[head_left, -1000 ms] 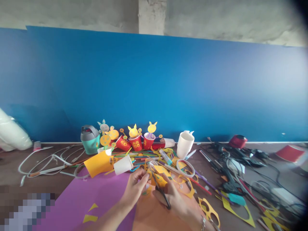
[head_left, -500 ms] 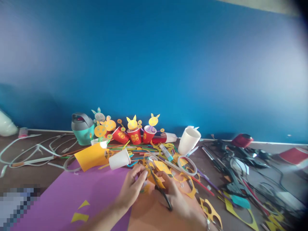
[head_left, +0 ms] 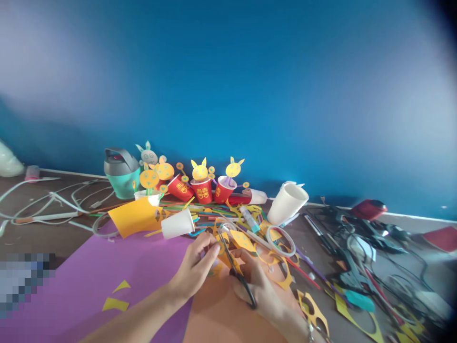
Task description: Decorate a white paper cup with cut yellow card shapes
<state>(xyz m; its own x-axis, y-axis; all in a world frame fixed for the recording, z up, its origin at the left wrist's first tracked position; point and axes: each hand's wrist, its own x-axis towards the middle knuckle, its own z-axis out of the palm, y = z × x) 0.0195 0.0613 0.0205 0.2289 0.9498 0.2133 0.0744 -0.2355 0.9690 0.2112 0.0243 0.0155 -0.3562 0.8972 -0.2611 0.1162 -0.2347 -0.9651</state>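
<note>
Black-handled scissors [head_left: 243,285] are in my right hand [head_left: 257,282], their blades pointing up and away. My left hand [head_left: 194,267] pinches a small yellow paper piece [head_left: 221,248] beside the blades. Both hands are above an orange sheet [head_left: 217,312] and the edge of a purple sheet [head_left: 143,271]. Two yellow scraps [head_left: 116,304] lie on the purple sheet. Just beyond my left hand, a white paper cup [head_left: 177,224] lies on its side.
Red cups [head_left: 203,191] with yellow paper animal heads line the wall. A large white cup stack [head_left: 287,205], tape roll [head_left: 281,240], glue stick [head_left: 250,219] and coloured sticks surround the work area. Cables and a black glue gun [head_left: 352,271] lie at right, a teal container [head_left: 123,183] at back left.
The view has tilted and shifted slightly. The scissor blades look a little wider apart, and both hands stay close together around the yellow paper.
</note>
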